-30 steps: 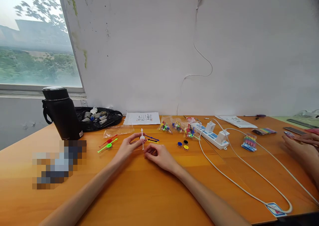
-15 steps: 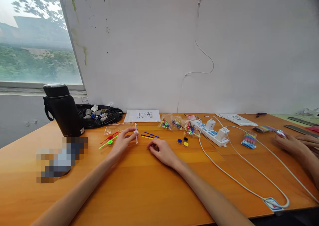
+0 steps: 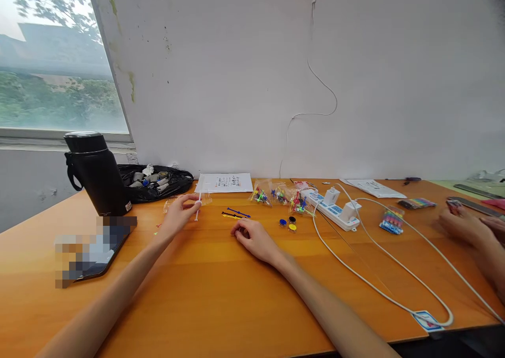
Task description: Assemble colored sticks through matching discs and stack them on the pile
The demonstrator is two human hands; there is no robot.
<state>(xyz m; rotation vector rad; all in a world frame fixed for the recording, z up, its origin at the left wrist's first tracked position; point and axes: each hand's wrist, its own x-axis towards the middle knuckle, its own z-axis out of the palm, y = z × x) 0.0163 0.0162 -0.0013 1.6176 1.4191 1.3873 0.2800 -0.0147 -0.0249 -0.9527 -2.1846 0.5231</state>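
Note:
My left hand (image 3: 177,215) holds a small white plastic spinning top (image 3: 198,205) by its disc, stem upright, just above the wooden table (image 3: 221,295) near a clear plastic bag (image 3: 169,205). My hand hides the red and green tops lying below it. My right hand (image 3: 254,239) rests on the table with fingers curled and nothing in it. Just beyond it lie black, yellow and blue stems (image 3: 235,214), and to their right three small round discs (image 3: 288,222) in blue, black and yellow.
A black flask (image 3: 94,173) and a black bag of small parts (image 3: 155,181) stand at the left, a phone (image 3: 92,252) nearer me. Bags of coloured tops (image 3: 280,196), a power strip (image 3: 335,209) with white cables and a paper sheet (image 3: 224,182) lie behind. Another person's hands (image 3: 469,226) work at the right.
My left hand has carried the white top leftward, over the red and green tops. My right hand stayed put on the table with curled fingers.

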